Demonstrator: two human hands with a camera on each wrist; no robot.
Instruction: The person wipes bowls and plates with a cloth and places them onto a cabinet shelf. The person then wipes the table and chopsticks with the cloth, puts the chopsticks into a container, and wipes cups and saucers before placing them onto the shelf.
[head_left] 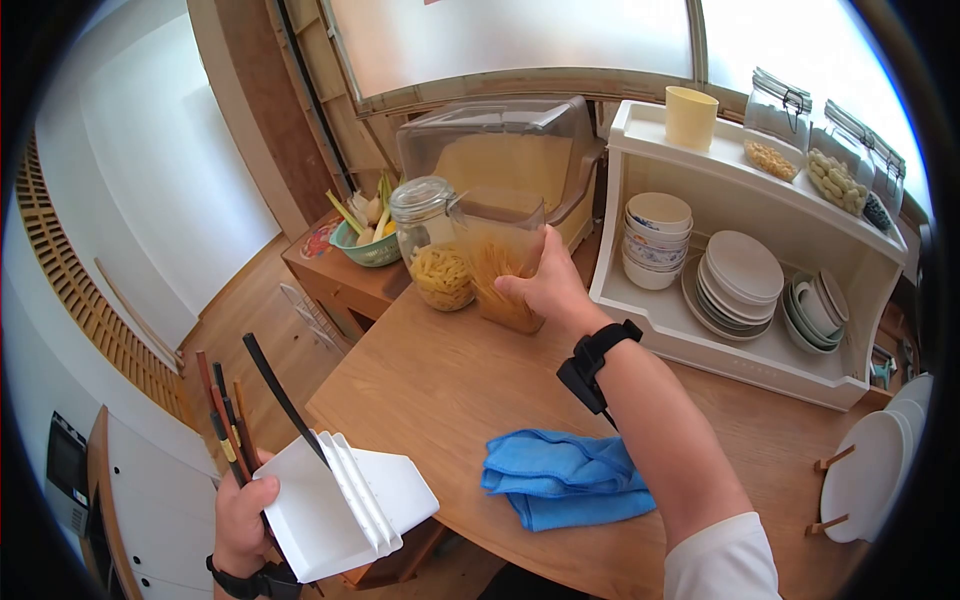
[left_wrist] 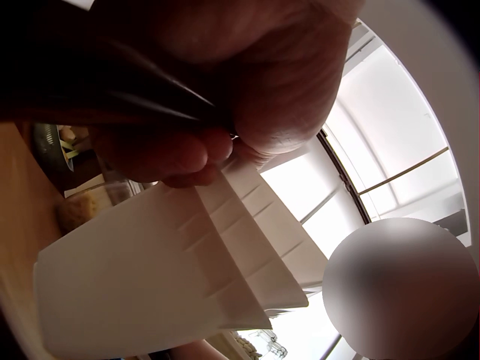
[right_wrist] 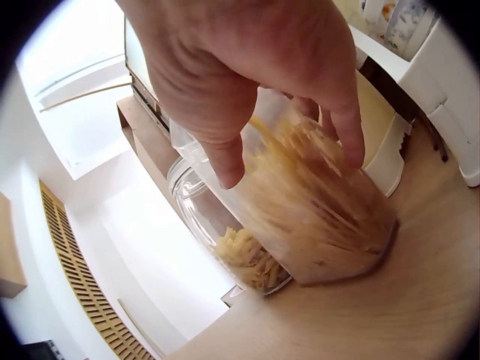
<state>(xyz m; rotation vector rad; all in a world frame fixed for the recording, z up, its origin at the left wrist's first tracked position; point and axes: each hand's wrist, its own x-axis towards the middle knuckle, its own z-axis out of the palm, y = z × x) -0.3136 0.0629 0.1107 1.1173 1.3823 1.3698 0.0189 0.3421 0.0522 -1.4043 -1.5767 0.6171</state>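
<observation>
My left hand [head_left: 243, 515] grips several chopsticks [head_left: 228, 425] together with a white plastic rack-like piece [head_left: 300, 515] that has parallel ridged dividers. A curved black strip [head_left: 275, 385] rises behind the dividers. In the left wrist view the white piece [left_wrist: 142, 270] hangs below the curled fingers. My right hand [head_left: 555, 285] grips a clear plastic container [head_left: 497, 222] of long dry pasta, thumb on one side and fingers on the other. Its base stands on the wooden table in the right wrist view. Touching or close beside it is a glass jar [head_left: 440, 270] of short pasta.
A crumpled blue cloth [head_left: 565, 480] lies on the table [head_left: 420, 390]. To the right, a white shelf [head_left: 740, 370] carries bowls [head_left: 657, 235], plates [head_left: 740, 275] and jars [head_left: 840, 170]. A lidded bin [head_left: 500, 140] and a green vegetable basket [head_left: 368, 250] stand behind.
</observation>
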